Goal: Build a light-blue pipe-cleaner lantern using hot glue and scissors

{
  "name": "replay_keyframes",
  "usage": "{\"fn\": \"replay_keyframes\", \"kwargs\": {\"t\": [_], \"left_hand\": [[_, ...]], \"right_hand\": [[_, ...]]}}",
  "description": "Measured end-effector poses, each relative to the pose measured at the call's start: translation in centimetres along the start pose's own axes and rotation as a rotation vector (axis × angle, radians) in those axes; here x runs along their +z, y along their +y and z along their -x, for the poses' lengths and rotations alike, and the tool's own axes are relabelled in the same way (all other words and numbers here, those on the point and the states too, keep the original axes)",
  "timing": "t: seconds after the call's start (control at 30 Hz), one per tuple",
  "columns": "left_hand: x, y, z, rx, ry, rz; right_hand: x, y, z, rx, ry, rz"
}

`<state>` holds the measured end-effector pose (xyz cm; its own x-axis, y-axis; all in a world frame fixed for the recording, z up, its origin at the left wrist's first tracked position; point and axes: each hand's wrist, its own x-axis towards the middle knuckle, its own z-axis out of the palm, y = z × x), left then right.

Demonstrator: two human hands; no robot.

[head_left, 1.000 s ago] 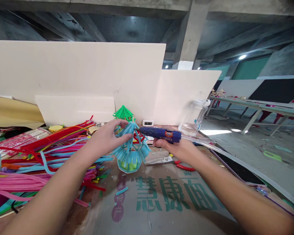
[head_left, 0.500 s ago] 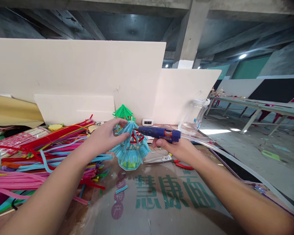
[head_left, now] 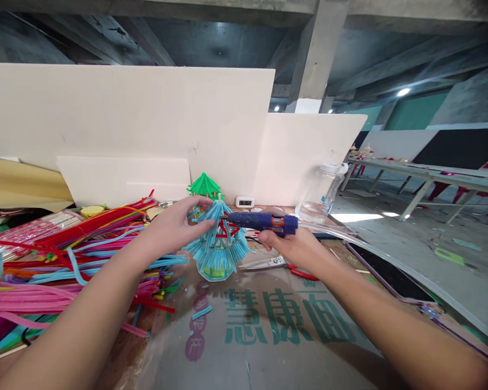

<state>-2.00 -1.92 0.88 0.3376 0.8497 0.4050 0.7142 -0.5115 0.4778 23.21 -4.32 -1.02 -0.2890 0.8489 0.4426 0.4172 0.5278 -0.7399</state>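
A light-blue pipe-cleaner pagoda model stands on the table, two-tiered, with red pieces between its roofs. My left hand pinches the upper roof from the left, thumb in front and fingers behind. In my right hand is a dark-blue glue gun, held level with its nozzle at the upper roof's right side, close to my left thumb. Whether the nozzle touches the roof I cannot tell. Scissors with red handles lie below the glue gun. Behind the model rises a green pagoda roof.
Bundles of coloured pipe cleaners cover the left side. A clear water jug and a small white digital clock stand at the back, before white boards. A phone lies at right. One short blue piece lies in front.
The glue gun and my right hand have shifted very slightly left. My left hand and the blue pagoda model look almost unmoved.
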Motion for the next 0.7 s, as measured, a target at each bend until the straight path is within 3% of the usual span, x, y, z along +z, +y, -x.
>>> {"fn": "replay_keyframes", "kwargs": {"t": [0.23,0.7], "left_hand": [[-0.12,0.19,-0.09,-0.017,-0.005,0.003],[-0.25,0.18,-0.09,0.002,-0.016,0.019]], "right_hand": [[0.09,0.88,0.0,-0.002,0.069,0.052],[0.08,0.81,0.07,-0.088,0.038,0.047]]}}
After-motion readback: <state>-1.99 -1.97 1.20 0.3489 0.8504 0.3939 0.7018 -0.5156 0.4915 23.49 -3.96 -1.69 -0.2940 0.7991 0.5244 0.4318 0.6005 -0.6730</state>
